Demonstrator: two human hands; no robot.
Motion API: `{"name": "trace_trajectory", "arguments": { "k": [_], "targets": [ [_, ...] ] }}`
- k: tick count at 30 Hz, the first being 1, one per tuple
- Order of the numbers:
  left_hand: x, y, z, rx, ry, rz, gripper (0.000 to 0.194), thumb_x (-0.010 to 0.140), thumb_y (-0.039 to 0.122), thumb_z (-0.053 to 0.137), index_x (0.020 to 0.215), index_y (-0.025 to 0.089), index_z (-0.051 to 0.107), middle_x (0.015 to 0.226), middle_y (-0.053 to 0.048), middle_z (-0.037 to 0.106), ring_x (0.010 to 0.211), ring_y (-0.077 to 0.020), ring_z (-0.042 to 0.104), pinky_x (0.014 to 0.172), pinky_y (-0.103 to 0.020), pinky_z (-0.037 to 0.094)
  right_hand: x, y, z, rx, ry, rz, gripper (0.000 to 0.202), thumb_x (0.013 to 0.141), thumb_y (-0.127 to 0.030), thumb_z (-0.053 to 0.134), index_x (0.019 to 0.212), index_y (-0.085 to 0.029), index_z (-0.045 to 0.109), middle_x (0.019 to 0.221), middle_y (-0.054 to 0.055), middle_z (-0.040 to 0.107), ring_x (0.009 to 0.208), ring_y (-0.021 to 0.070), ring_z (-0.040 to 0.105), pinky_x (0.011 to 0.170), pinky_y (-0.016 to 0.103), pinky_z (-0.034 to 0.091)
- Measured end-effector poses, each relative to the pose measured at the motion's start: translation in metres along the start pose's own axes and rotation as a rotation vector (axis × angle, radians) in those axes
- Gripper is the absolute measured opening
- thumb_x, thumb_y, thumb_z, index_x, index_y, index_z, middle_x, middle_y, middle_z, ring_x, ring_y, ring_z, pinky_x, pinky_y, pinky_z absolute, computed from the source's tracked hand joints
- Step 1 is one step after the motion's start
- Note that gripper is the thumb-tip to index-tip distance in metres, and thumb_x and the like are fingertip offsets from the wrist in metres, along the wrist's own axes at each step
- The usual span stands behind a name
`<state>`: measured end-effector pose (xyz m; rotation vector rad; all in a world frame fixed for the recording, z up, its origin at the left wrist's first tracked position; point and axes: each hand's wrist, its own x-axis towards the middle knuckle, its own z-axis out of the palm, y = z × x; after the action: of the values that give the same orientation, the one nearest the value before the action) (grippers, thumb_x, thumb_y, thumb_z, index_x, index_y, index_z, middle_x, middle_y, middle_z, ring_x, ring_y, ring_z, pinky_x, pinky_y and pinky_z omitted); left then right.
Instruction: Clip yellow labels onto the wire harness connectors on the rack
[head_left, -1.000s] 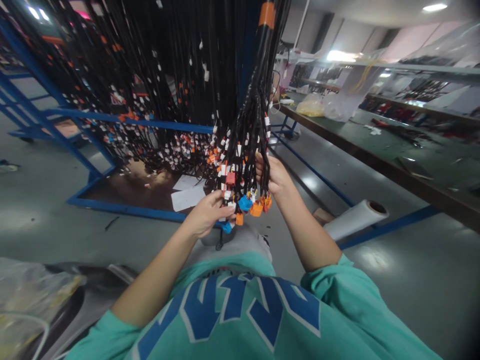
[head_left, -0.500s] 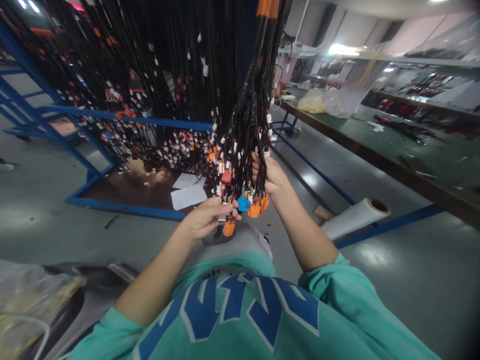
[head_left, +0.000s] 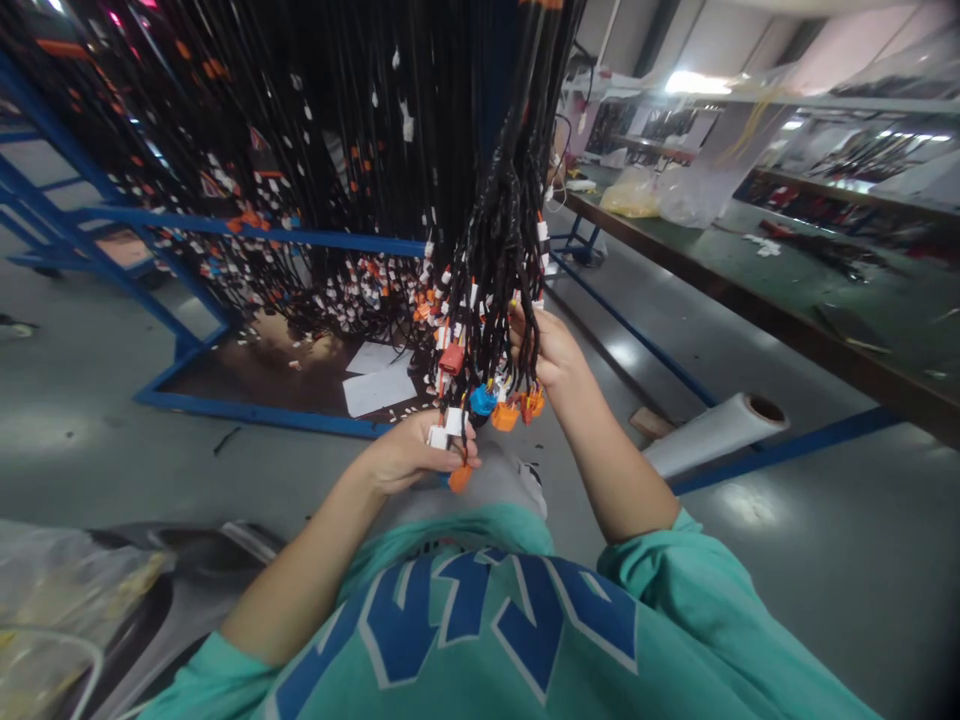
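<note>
A thick bundle of black wire harnesses [head_left: 499,255] hangs in front of me, its branches ending in coloured connectors. My left hand [head_left: 420,452] is closed around white connectors [head_left: 453,422] at the lower left of the bundle; an orange connector [head_left: 460,479] dangles at its fingertips. On the right side, my right hand [head_left: 551,345] has its fingers curled in among the black branches, the tips partly hidden behind them. Between the hands hang a blue connector [head_left: 483,400] and an orange connector [head_left: 505,416]. A red connector [head_left: 451,358] sits above my left hand.
A blue metal rack [head_left: 300,238] full of hanging harnesses stands behind and to the left, with white paper sheets [head_left: 379,392] on its base. At right is a long workbench [head_left: 675,255] with plastic bags. Below it lies a roll of plastic film [head_left: 720,435].
My left hand has moved slightly down, and the white connectors now lie over its fingers. My right hand stays among the branches, shifted slightly right.
</note>
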<state>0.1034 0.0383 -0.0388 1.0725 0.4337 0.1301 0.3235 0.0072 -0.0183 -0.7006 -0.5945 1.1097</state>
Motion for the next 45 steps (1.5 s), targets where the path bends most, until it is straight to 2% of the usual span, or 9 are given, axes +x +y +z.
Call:
{"name": "trace_trajectory", "arguments": {
  "k": [3,8,17,23,27,32,36,40,45],
  "targets": [
    [-0.002,-0.001,0.0,-0.062,-0.041,0.047,0.039,0.051,0.007,0.081,0.084,0.013,0.061,0.072,-0.002,0.07,0.067,-0.0181,0.069,0.063,-0.027,0.056,0.001,-0.001,-0.001,0.019,0.012,0.009,0.027,0.078,-0.019,0.058,0.061,-0.018,0.038,0.043,-0.01,0.023,0.034,0.0021,0.013,0.029,0.016,0.007],
    [-0.006,0.004,-0.006,-0.151,-0.148,0.077,0.035,0.058,0.011,0.077,0.091,0.014,0.062,0.074,-0.004,0.071,0.055,-0.016,0.065,0.045,-0.022,0.053,0.004,-0.002,-0.005,0.043,0.011,0.018,0.026,0.081,-0.016,0.051,0.06,-0.018,0.038,0.041,-0.01,0.027,0.033,0.0023,0.013,0.027,0.016,0.008],
    [0.004,0.007,-0.01,-0.19,-0.026,0.066,0.038,0.059,0.009,0.074,0.095,0.011,0.064,0.071,-0.004,0.07,0.056,-0.013,0.063,0.046,-0.02,0.052,0.0,-0.004,-0.003,0.061,-0.148,0.086,0.034,0.081,-0.022,0.058,0.06,-0.019,0.031,0.042,-0.012,0.02,0.03,0.0002,0.014,0.026,0.012,0.007],
    [-0.004,0.011,-0.012,-0.19,-0.114,0.003,0.04,0.068,0.013,0.069,0.107,0.016,0.06,0.088,-0.008,0.072,0.067,-0.0217,0.069,0.05,-0.027,0.055,0.0,-0.007,-0.007,0.03,-0.093,0.083,0.035,0.079,-0.024,0.062,0.059,-0.018,0.033,0.041,-0.012,0.022,0.032,0.0002,0.012,0.027,0.011,0.009],
    [-0.009,0.01,-0.009,-0.185,-0.21,0.013,0.052,0.065,0.011,0.071,0.114,0.018,0.054,0.093,-0.009,0.071,0.074,-0.0261,0.07,0.057,-0.033,0.057,0.001,-0.005,-0.01,0.028,-0.067,0.072,0.034,0.076,-0.024,0.064,0.058,-0.018,0.035,0.041,-0.012,0.023,0.032,0.0005,0.012,0.027,0.012,0.008],
    [-0.017,0.01,-0.012,-0.122,-0.215,-0.002,0.065,0.064,0.009,0.073,0.122,0.022,0.045,0.09,-0.008,0.071,0.076,-0.0245,0.07,0.061,-0.031,0.056,0.0,-0.015,-0.017,-0.008,0.098,-0.129,0.021,0.08,-0.018,0.058,0.065,-0.017,0.043,0.041,-0.012,0.024,0.031,0.0013,0.015,0.027,0.013,0.01],
    [-0.019,0.011,-0.018,-0.134,-0.18,0.027,0.07,0.062,0.012,0.075,0.124,0.022,0.043,0.084,-0.006,0.071,0.072,-0.0233,0.07,0.059,-0.029,0.056,-0.016,-0.029,-0.024,0.035,0.184,-0.262,0.021,0.083,-0.017,0.053,0.067,-0.018,0.041,0.042,-0.011,0.024,0.033,0.0019,0.016,0.027,0.011,0.012],
    [-0.015,0.011,-0.019,-0.178,-0.135,0.087,0.079,0.062,0.012,0.075,0.131,0.023,0.039,0.079,-0.003,0.069,0.066,-0.0217,0.069,0.052,-0.026,0.054,-0.04,-0.019,-0.022,0.103,0.071,-0.017,0.023,0.08,-0.018,0.059,0.071,-0.018,0.038,0.049,-0.01,0.031,0.034,0.0002,0.021,0.028,0.008,0.013],
    [-0.01,0.012,-0.017,-0.231,-0.056,0.119,0.091,0.059,0.011,0.077,0.137,0.03,0.032,0.077,0.001,0.068,0.072,-0.0233,0.069,0.057,-0.03,0.056,-0.059,0.018,-0.013,0.25,-0.057,0.387,0.026,0.072,-0.011,0.063,0.078,-0.017,0.038,0.063,-0.006,0.045,0.038,-0.0012,0.028,0.026,0.005,0.009]
  ]
}}
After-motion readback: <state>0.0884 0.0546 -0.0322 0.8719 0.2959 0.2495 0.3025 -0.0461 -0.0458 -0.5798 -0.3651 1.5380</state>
